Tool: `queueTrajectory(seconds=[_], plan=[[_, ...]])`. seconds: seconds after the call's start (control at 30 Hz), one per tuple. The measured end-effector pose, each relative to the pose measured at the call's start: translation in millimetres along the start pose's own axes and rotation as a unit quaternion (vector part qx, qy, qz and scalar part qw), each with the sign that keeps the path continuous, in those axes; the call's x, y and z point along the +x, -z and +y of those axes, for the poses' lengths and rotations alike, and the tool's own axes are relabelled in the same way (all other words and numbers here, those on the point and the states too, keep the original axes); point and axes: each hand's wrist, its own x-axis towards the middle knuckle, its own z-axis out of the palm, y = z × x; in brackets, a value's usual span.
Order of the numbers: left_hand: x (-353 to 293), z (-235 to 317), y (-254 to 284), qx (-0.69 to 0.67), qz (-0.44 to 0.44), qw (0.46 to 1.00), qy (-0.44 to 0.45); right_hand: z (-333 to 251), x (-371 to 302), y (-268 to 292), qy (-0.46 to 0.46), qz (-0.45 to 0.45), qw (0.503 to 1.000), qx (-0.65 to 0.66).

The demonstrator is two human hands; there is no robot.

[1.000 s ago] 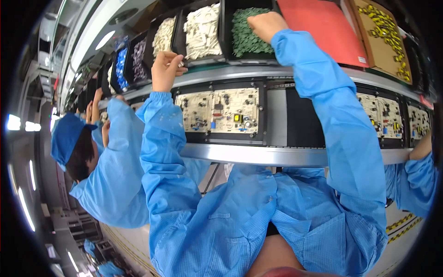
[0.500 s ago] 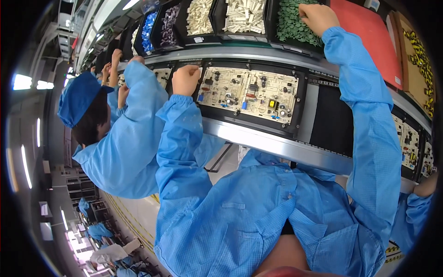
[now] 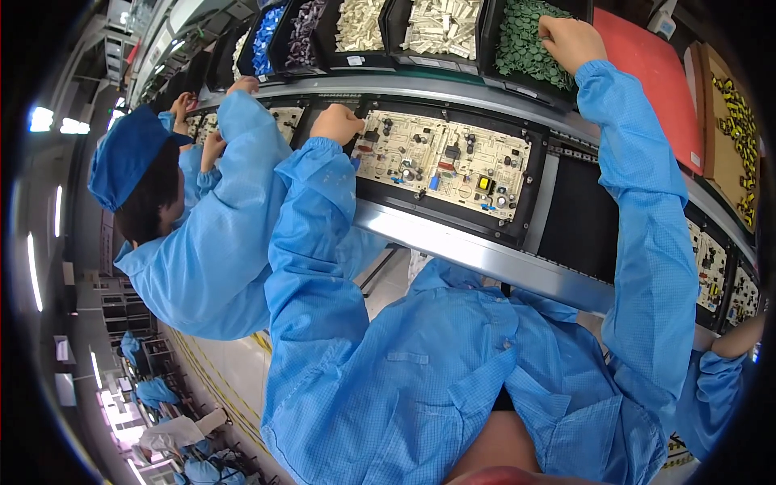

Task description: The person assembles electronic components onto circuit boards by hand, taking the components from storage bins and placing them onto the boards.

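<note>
My left hand (image 3: 337, 124) is closed, its fingertips pressed together at the upper left corner of a cream circuit board (image 3: 443, 162). Whatever those fingers hold, if anything, is too small to make out. The board carries black, blue, red and yellow components and lies in a black frame (image 3: 529, 190) on the line. Farther off to the right, my right hand (image 3: 572, 42) is over a black bin of flat green disc-like parts (image 3: 529, 48). Its fingers are curled in a pinch above the parts, and their contents cannot be seen.
Bins of white pieces (image 3: 440, 28), purplish parts (image 3: 305, 36) and blue parts (image 3: 267, 40) line the far side. A red panel (image 3: 647, 89) and a cardboard box of yellow-black parts (image 3: 734, 121) stand right. A co-worker (image 3: 202, 218) works close on my left; a metal rail (image 3: 453, 238) runs before me.
The whole view has shifted slightly. My left hand has turned so its fingers point more toward the board, while my right hand stays over the green parts. The co-worker's hands have moved.
</note>
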Motion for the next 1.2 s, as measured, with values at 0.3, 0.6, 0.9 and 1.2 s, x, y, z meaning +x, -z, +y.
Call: queueTrajectory(seconds=[0.3,0.6,0.9,1.2], plan=[[2,-5,4,-0.026,-0.028,0.998,-0.043,-6,4,-4,-0.01,-0.007,1.0,-0.02],[9,11,13,0.082,-0.065,0.994,-0.019,-30,1,25,-0.03,-0.003,0.999,0.016],[12,11,10,0.093,-0.078,0.992,-0.014,-31,3,24,-0.032,-0.013,0.999,0.014],[2,24,2,0.141,-0.007,0.989,-0.046,-4,6,-12,0.232,0.243,0.873,0.353]])
